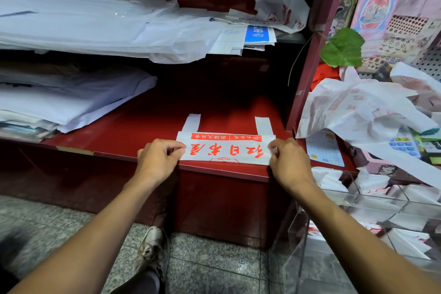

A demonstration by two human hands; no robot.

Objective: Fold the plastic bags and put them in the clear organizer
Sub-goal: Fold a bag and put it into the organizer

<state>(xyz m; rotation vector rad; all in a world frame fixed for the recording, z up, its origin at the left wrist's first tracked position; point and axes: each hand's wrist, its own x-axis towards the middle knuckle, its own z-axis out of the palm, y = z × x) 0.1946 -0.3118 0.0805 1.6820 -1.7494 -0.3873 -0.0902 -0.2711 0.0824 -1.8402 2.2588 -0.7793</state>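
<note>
A white plastic bag (pixel 226 149) with red printed characters lies flat at the front edge of the red shelf (pixel 143 126), its two handles pointing away from me. My left hand (pixel 158 156) pinches the bag's left edge. My right hand (pixel 287 159) pinches its right edge. The clear organizer (pixel 358 210) stands at the lower right, with folded white bags in its compartments. A heap of loose crumpled bags (pixel 362 107) lies above it on the right.
Stacks of white plastic and paper (pixel 71 26) fill the upper shelf and the left of the lower shelf. A red upright post (pixel 307 74) divides the shelf from the right side. A green leaf (pixel 343 48), a calculator (pixel 405 143) and my shoe (pixel 152 246) are in view.
</note>
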